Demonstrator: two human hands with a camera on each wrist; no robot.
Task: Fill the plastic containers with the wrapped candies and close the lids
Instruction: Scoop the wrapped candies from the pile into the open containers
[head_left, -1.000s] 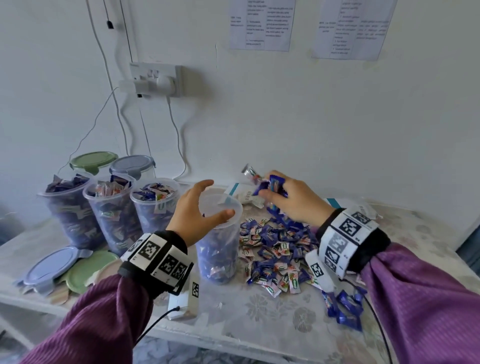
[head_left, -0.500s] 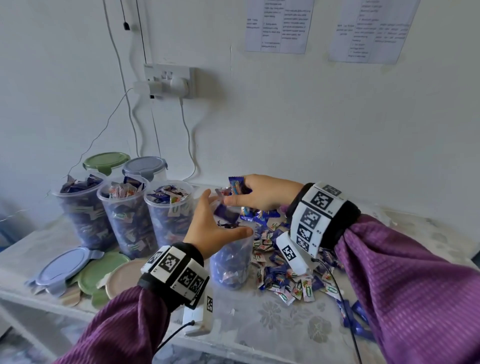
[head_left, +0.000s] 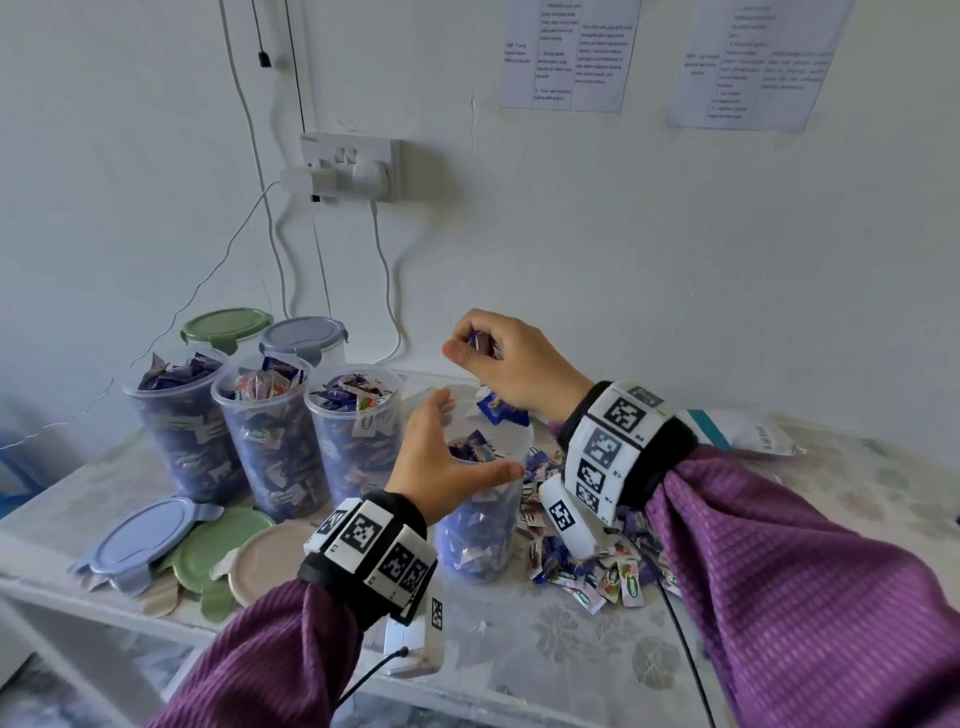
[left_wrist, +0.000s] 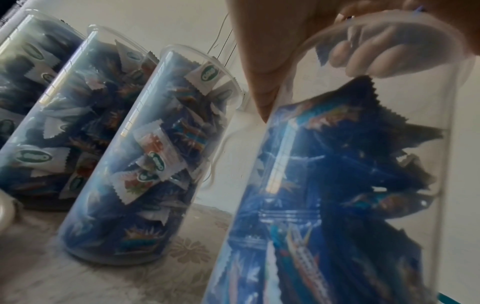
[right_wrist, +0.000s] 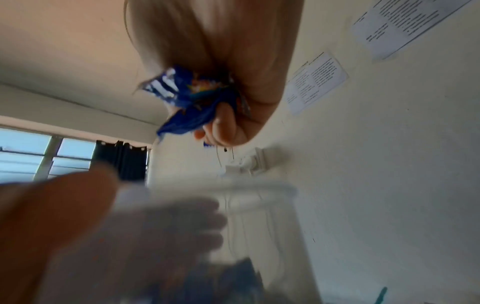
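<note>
While the left hand (head_left: 441, 457) curls around the upper wall of a clear plastic container (head_left: 480, 525) standing near the front edge of the bench (head_left: 571, 639), the right hand (head_left: 511, 364) hangs above its open mouth, fingers clenched around a small bunch of blue wrapped candies (right_wrist: 192, 98). One more candy (head_left: 498, 410) shows just below that hand, over the rim; whether it is falling or held cannot be told. The container looks a little over half full.

To its right, a loose pile of candies (head_left: 587, 561) lies spread on the bench, touching the container's base. Toward the left edge stand three filled containers (head_left: 265, 436) in a row, heaped above their rims and still without lids. Behind them, against the wall, two more containers are already closed, one with a green lid (head_left: 226, 325), one with a blue lid (head_left: 302, 335). Three loose lids (head_left: 197, 551), blue, green and beige, lie overlapping at the front left corner.

Risks, as a judgement: letting go from this height could send candies bouncing off the rim onto the bench or over its front edge. The tall, narrow container might tip if the steadying hand eases off. The heaped containers may be too full for their lids to snap shut, so candies could get pinched under the seal.
</note>
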